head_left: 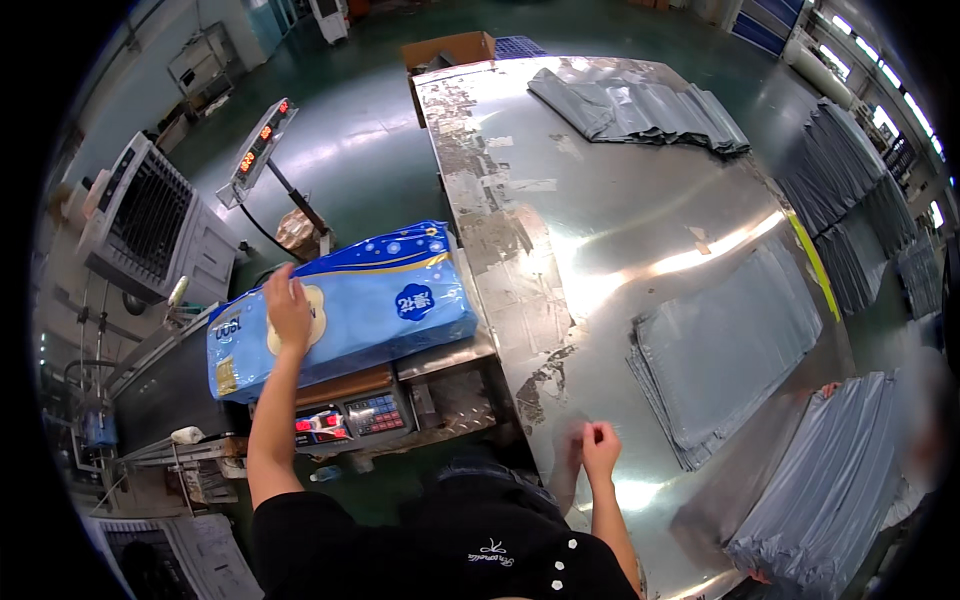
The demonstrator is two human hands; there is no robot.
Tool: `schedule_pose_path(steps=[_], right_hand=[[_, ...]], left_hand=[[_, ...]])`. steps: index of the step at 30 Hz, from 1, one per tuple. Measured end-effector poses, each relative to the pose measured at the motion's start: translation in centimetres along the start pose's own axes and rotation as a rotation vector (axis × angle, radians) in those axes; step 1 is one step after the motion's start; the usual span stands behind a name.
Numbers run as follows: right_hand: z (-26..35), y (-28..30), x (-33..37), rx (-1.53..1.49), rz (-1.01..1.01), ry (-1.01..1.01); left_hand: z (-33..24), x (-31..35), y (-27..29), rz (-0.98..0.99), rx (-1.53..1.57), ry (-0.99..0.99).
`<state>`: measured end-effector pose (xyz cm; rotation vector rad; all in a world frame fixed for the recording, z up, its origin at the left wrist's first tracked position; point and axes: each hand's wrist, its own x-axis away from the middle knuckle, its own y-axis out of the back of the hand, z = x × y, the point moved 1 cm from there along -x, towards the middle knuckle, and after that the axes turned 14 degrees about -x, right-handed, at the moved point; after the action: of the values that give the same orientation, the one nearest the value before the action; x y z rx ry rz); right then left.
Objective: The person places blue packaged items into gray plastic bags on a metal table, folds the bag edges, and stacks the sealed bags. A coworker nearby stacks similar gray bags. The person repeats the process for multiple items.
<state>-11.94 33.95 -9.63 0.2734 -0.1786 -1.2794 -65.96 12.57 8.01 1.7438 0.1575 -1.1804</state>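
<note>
A large blue plastic-wrapped pack (370, 335) lies across the scale and the dark conveyor belt (165, 385). My left hand (290, 315) rests on top of it with the fingers stretched out. Over the near left part of the metal table (600, 230), my right hand (599, 450) is closed, fingers curled in, with nothing showing in it. Just beyond that hand, to the right, lies a stack of flat grey plastic bags (730, 345). Below the pack, the scale's keypad panel (375, 412) shows, with lit red digits; the pack hides its platform.
A co-worker at the right edge holds a bundle of grey bags (825, 490) against the table. More folded grey bags (640, 110) lie at the far end. Beyond the pack stands a pole-mounted red digit display (262, 145). An air cooler (150, 215) stands left.
</note>
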Motion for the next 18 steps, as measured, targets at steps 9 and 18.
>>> schedule_pose_path(steps=[9,18], right_hand=[[6.2,-10.0,-0.8,-0.003,0.572,-0.165],[1.8,-21.4,4.3,-0.705,0.697,-0.515]], left_hand=[[-5.3,-3.5,-6.0,0.565,-0.362,-0.241],[-17.2,0.6,-4.0,1.264,0.379,-0.57]])
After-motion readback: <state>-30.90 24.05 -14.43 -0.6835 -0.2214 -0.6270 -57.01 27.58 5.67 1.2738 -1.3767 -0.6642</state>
